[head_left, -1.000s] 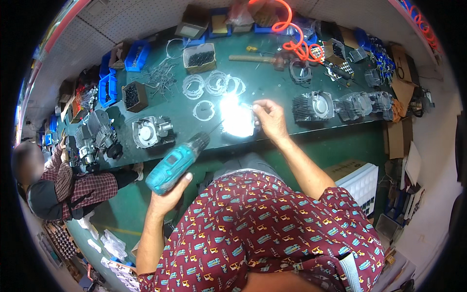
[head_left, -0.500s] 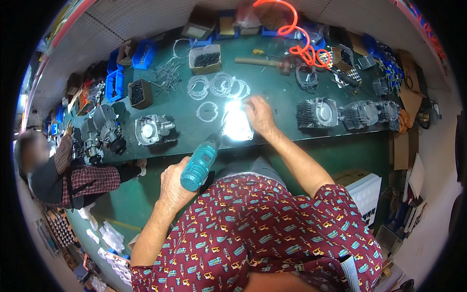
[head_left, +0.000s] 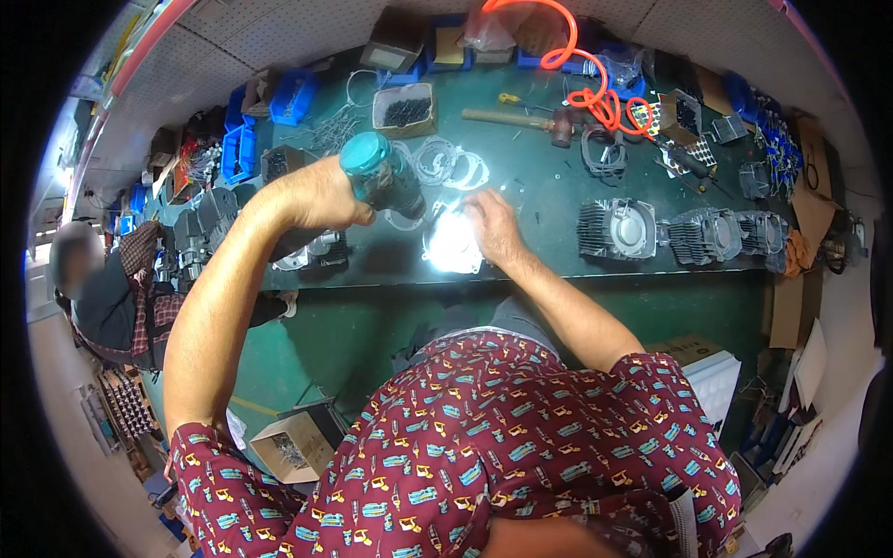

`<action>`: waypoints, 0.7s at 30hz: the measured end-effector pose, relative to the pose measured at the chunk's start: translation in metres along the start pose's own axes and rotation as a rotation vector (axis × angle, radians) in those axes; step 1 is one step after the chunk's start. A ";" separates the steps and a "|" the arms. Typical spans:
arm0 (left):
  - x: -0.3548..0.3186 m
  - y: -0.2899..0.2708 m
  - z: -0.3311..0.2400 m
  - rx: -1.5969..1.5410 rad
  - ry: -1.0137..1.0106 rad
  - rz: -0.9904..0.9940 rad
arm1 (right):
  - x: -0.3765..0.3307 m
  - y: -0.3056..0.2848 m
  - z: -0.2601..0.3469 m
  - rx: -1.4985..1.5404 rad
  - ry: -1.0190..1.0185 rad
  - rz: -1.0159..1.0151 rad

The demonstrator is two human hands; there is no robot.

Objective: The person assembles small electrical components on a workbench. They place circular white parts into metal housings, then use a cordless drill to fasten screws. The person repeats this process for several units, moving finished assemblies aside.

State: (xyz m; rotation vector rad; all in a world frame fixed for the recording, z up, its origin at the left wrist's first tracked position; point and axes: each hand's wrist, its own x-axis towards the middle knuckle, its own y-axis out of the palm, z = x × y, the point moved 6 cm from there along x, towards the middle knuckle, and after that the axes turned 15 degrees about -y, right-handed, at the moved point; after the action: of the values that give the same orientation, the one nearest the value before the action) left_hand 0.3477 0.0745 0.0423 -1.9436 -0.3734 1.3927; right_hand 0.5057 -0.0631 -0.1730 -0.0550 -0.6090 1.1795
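Observation:
My left hand (head_left: 321,195) is wrapped around a teal power screwdriver (head_left: 370,166), raised over the bench with its teal end up and its dark lower part slanting down to the right. The tip of the tool is lost in glare. Under a bright light lies a flat metal part (head_left: 453,244), so washed out that its details do not show. Curled fingers of my right hand (head_left: 495,228) grip its upper right edge. Thin ring gaskets (head_left: 433,163) lie just beyond; the screwdriver partly hides one of them.
Finned engine cylinders (head_left: 619,230) line the right front of the green bench (head_left: 549,200). At the back are a mallet (head_left: 512,118), a box of dark small parts (head_left: 405,110), blue bins (head_left: 239,153) and an orange coiled hose (head_left: 605,102). Another person (head_left: 107,288) is at far left.
My left hand has lifted the screwdriver up and away from me, tilting it over the bench. My right hand stays at the bright metal part. The whole view has shifted slightly.

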 end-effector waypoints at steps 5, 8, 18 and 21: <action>0.002 0.008 0.014 -0.080 0.066 -0.010 | -0.002 0.004 0.002 -0.025 0.026 -0.010; -0.032 0.030 0.014 0.038 -0.082 -0.085 | -0.002 0.000 0.000 -0.054 0.049 -0.029; -0.093 0.088 0.042 -0.214 -0.064 -0.219 | -0.006 0.007 0.014 -0.063 0.028 -0.004; -0.097 0.081 0.044 -0.210 -0.066 -0.248 | -0.003 0.006 0.016 -0.102 0.013 0.013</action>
State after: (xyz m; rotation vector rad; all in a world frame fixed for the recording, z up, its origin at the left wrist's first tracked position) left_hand 0.2581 -0.0247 0.0476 -1.9402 -0.7925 1.2993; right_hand 0.4919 -0.0680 -0.1629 -0.1529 -0.6581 1.1592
